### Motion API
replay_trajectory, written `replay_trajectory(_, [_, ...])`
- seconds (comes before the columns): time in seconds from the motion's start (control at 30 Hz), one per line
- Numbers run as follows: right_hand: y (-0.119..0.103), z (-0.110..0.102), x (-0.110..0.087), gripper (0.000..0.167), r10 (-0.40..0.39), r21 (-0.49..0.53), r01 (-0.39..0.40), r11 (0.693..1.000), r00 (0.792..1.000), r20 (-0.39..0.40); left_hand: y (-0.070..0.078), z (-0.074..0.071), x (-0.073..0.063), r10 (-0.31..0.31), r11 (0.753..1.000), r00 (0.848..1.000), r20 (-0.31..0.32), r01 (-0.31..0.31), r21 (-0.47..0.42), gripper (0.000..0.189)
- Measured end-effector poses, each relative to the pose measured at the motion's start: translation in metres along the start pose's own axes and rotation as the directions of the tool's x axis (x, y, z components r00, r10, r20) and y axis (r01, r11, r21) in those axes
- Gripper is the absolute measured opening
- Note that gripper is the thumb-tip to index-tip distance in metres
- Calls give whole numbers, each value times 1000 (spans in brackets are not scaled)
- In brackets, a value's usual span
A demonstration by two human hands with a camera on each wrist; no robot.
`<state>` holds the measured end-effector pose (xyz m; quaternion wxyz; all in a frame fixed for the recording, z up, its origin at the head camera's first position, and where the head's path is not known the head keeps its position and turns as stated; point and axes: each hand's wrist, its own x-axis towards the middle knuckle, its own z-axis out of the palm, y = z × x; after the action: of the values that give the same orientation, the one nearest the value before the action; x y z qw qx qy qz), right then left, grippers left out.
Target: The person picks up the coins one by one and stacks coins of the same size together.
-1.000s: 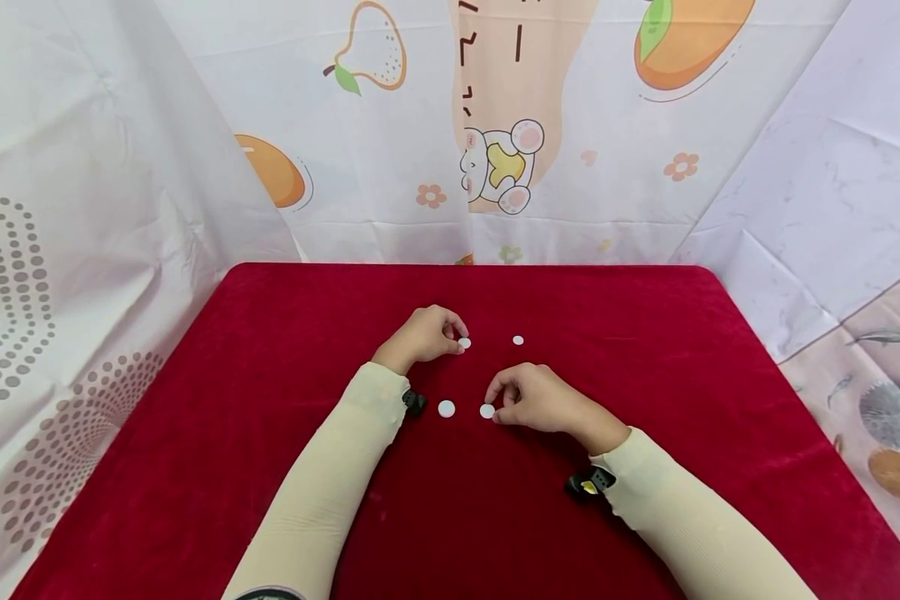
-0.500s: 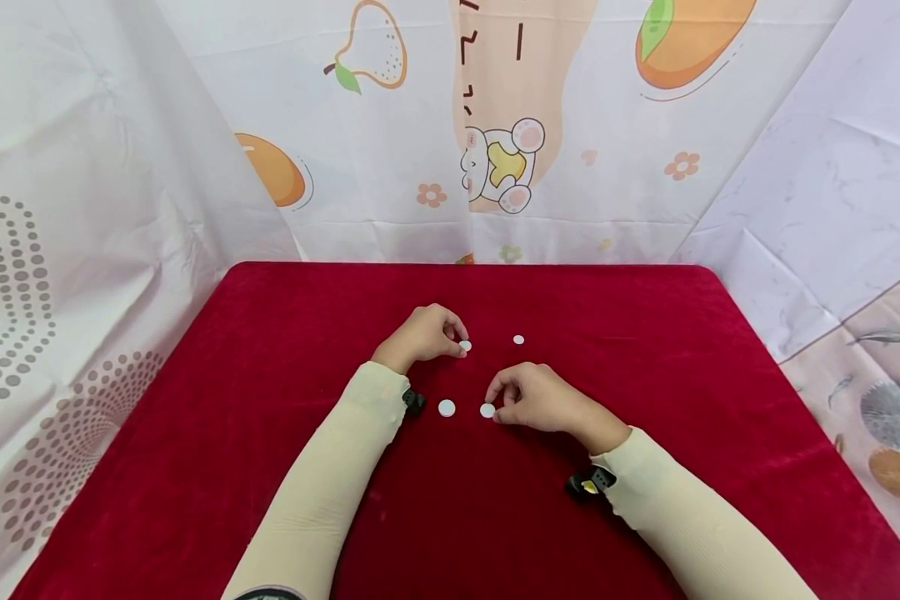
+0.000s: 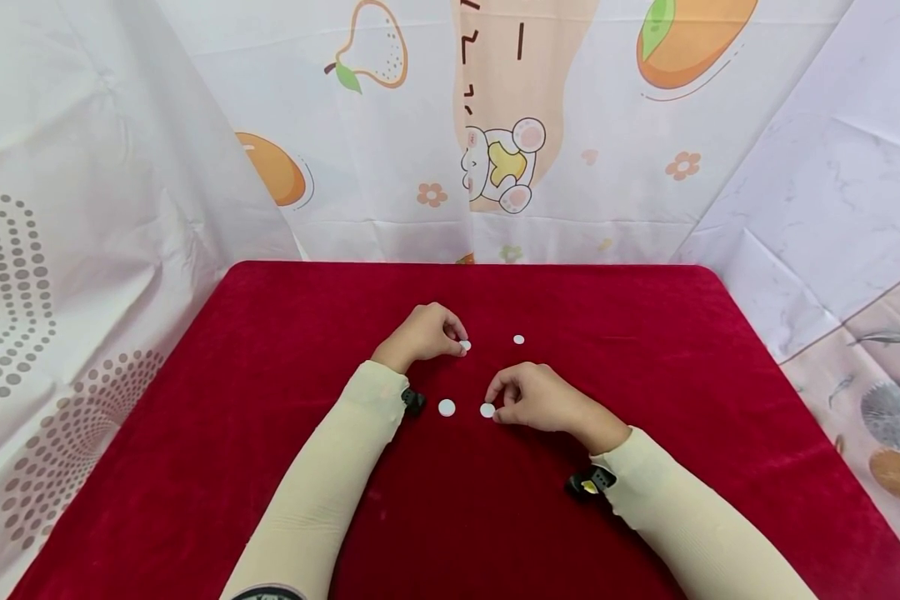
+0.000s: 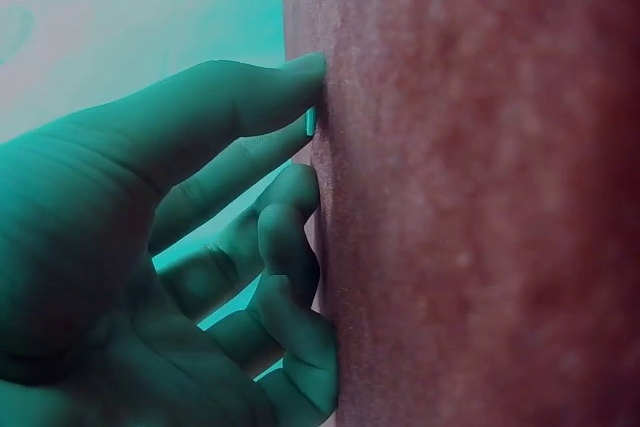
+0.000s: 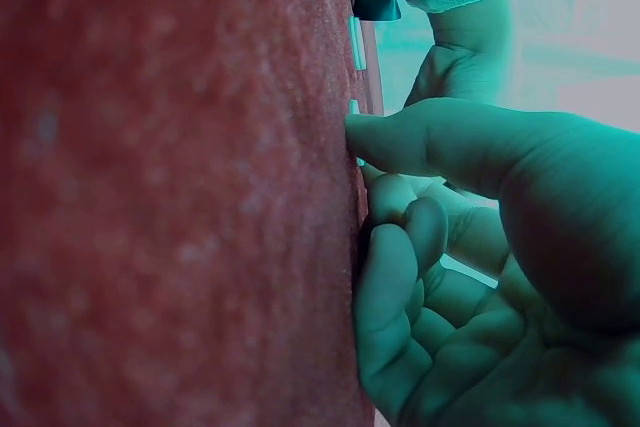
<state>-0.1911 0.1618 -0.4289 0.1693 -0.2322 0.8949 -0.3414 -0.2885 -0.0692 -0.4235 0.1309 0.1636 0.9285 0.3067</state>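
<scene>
Close Work on Red Cloth (image 3: 450, 517)

At left, the left hand (image 3: 420, 336) pinches the far-left white disc (image 3: 466, 345) between thumb and finger, down at the fabric. The near-left disc (image 3: 446, 408) lies untouched; just beside it, the near-right disc (image 3: 487, 411) is pinched by the right hand (image 3: 537, 400). The far-right disc (image 3: 519, 339) lies beyond that hand.

Slants the left arm (image 3: 307, 492) and right arm (image 3: 701, 517) inward from either side. Holds the left hand (image 3: 422, 335) farther forward than the right hand (image 3: 542, 398), apart from it. Pinches on both sides with thumb (image 4: 230, 97) and forefinger (image 3: 456, 323), tips close together. Curls the other fingers (image 5: 390, 267) loosely toward each palm (image 4: 130, 367).
</scene>
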Motion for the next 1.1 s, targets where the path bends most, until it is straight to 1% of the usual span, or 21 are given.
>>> replay_trajectory(0.1, [0, 0, 0, 15, 0, 0, 0, 1000, 1000, -3, -1, 0, 0, 7, 1000, 1000, -5, -7, -1, 10])
replay_trajectory(0.37, [-1, 1, 0, 15, -3, -7, 3, 1000, 1000, -9, -2, -1, 1, -2, 1000, 1000, -9, 2, -3, 8])
replay_trajectory(0.63, [-1, 0, 0, 15, 1, -4, -1, 1000, 1000, -7, 0, -3, 1, -5, 1000, 1000, 1, 5, -8, 8])
replay_trajectory(0.83, [-1, 0, 0, 15, -8, -8, 8, 1000, 1000, -10, 2, -8, -1, 4, 1000, 1000, 3, -4, -12, 9])
replay_trajectory(1.1, [-1, -1, 0, 15, -10, -8, 10, 1000, 1000, -7, 6, -16, -5, -15, 999, 1000, 15, 15, -29, 9])
